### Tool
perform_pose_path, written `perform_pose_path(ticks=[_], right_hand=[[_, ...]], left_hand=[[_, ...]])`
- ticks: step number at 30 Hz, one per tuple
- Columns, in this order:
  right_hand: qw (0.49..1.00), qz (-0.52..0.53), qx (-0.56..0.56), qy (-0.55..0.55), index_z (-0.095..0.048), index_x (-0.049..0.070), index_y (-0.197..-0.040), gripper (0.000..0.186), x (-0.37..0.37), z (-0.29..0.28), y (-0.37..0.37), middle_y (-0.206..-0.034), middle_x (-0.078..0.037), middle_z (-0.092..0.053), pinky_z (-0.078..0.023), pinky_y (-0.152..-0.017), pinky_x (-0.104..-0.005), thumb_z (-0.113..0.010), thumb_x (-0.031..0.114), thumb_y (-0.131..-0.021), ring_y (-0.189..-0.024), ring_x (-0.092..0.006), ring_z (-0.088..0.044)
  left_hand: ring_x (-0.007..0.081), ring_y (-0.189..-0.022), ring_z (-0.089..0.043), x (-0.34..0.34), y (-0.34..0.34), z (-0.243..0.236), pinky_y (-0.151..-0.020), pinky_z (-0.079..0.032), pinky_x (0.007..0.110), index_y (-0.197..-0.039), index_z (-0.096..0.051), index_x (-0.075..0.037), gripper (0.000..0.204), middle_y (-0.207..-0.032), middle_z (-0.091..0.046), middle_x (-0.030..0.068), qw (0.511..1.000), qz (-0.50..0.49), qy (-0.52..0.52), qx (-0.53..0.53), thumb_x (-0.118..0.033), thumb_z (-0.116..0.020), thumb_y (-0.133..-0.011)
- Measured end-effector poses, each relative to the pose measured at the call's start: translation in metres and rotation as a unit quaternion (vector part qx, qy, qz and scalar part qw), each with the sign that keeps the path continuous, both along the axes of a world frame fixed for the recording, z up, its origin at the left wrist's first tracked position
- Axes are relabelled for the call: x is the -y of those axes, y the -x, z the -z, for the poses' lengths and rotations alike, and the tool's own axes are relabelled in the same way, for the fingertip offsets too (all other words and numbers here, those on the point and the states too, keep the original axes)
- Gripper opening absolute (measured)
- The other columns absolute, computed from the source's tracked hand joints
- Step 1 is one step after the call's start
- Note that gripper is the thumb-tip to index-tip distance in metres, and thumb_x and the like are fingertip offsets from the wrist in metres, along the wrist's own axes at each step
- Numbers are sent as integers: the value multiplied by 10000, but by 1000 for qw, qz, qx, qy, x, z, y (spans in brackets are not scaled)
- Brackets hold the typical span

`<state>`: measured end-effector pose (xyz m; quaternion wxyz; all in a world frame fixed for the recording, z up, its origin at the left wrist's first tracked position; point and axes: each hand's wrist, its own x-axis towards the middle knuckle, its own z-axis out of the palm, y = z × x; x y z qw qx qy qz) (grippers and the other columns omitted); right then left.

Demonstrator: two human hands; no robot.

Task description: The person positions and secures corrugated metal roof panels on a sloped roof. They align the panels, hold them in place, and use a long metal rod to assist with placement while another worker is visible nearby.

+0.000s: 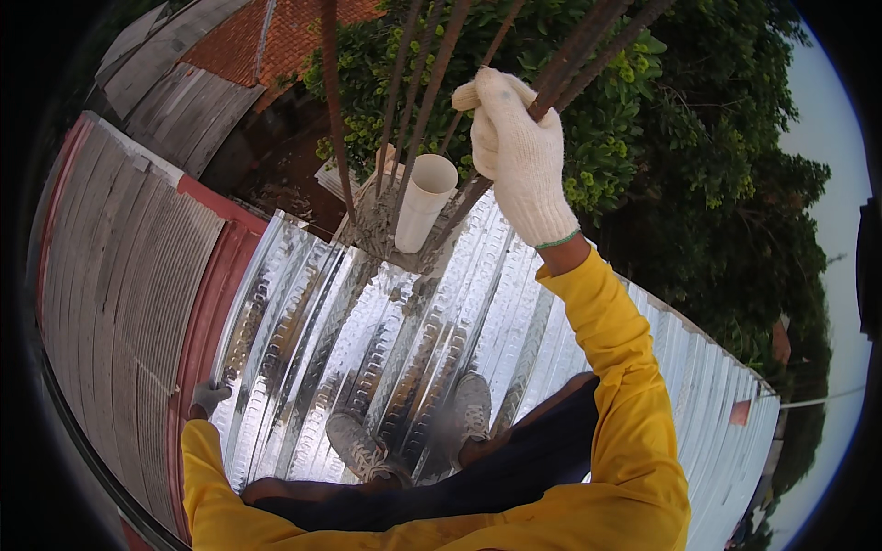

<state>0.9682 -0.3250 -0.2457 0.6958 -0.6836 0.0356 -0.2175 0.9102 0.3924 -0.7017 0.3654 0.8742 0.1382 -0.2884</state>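
Observation:
My right hand point(519, 151), in a white knit glove with a green cuff edge, is closed around a rusty rebar point(577, 60). The bar slants down from the upper right, beside other bars, toward a rough concrete stub point(372, 225). A whitish plastic pipe point(421, 211) stands tilted and open-topped among the rebars, left of and below that hand. My left hand point(210, 397), in a greyish glove, is low at the left by the red beam point(211, 298) and the edge of the metal decking; its fingers are too small to make out.
Shiny corrugated metal decking point(514, 294) lies under my shoes point(367, 447). Several upright rusty bars point(333, 101) rise ahead. A weathered grey corrugated roof point(119, 257) lies left, and an orange tiled roof point(234, 46) farther off. Leafy trees point(698, 138) stand beyond the decking's right edge.

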Motion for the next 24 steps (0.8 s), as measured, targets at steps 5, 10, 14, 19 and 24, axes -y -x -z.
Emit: perform_pose_path(ticks=[5, 10, 14, 19, 24], right_hand=[[1000, 1, -9, 5, -761, 5, -1001, 400, 0, 1, 0, -600, 108, -402, -230, -470, -246, -636, 364, -1125, -502, -7, -316], [1000, 1, -14, 14, -756, 11, -965, 420, 2, -2, 1, -595, 85, -432, -289, -505, -254, -637, 387, -1110, -529, -22, -386], [1000, 1, -5, 1, -761, 6, -1006, 393, -1, -1, 0, -605, 112, -403, -223, -466, -244, -642, 361, -1123, -502, -3, -311], [1000, -7, -17, -22, -759, 9, -994, 390, 2, -2, 2, -608, 107, -421, -243, -484, -244, -659, 367, -1112, -522, 2, -343], [1000, 2, -11, -22, -761, 4, -1015, 362, -1, 0, 0, -613, 112, -416, -204, -466, -240, -680, 344, -1109, -511, 10, -310]], left_hand=[[64, -703, -508, 3, -1, 1, -617, -429, 311, -819, -743, -77, 194, -749, -604, -71, 1000, 8, -15, -6, -173, -908, -786], [64, -708, -510, 0, -1, 6, -621, -434, 313, -822, -743, -69, 216, -750, -610, -66, 1000, 8, 6, 7, -193, -915, -785], [62, -712, -519, -8, 2, 7, -615, -433, 316, -811, -735, -70, 232, -746, -615, -65, 1000, 5, 3, 15, -205, -921, -783], [62, -711, -530, 6, 0, 0, -607, -437, 321, -808, -739, -65, 248, -746, -629, -60, 1000, 2, -4, -2, -221, -930, -784], [71, -719, -523, 15, 1, -2, -617, -431, 348, -805, -707, -60, 282, -736, -596, -44, 999, 28, -34, -5, -257, -908, -791]])
